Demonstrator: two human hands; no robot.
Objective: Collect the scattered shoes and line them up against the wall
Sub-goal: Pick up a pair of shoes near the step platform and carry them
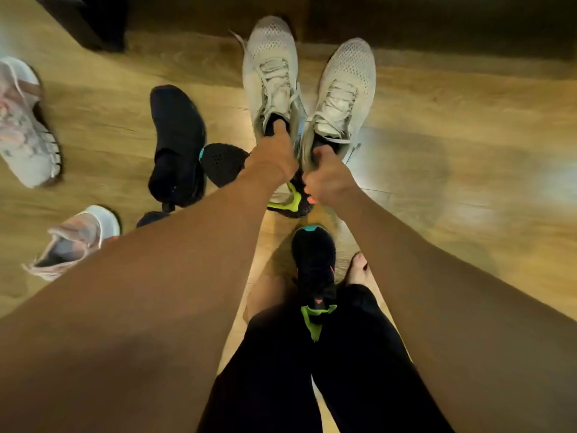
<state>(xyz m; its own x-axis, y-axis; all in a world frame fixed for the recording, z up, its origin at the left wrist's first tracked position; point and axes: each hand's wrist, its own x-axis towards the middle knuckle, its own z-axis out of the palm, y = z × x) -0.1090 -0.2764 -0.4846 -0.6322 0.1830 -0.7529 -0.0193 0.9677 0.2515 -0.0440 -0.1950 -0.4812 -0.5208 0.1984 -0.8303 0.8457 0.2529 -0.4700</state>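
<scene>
My left hand [274,154] grips the heel opening of a white mesh sneaker [270,67], fingers tucked inside it. My right hand [327,176] holds a second white mesh sneaker [346,85] the same way. Both white shoes point toes-first toward the dark wall base [437,23] at the top. A black shoe with green and orange trim [293,198] lies just under my hands. Another black shoe with a green heel tab [315,270] lies between my feet.
A black high-top shoe [176,142] and a dark perforated shoe toe [223,162] lie left of my hands. Two pink-white sneakers [25,126] [71,242] sit at the far left. A dark furniture piece [90,20] stands top left. Wooden floor [468,151] spreads right.
</scene>
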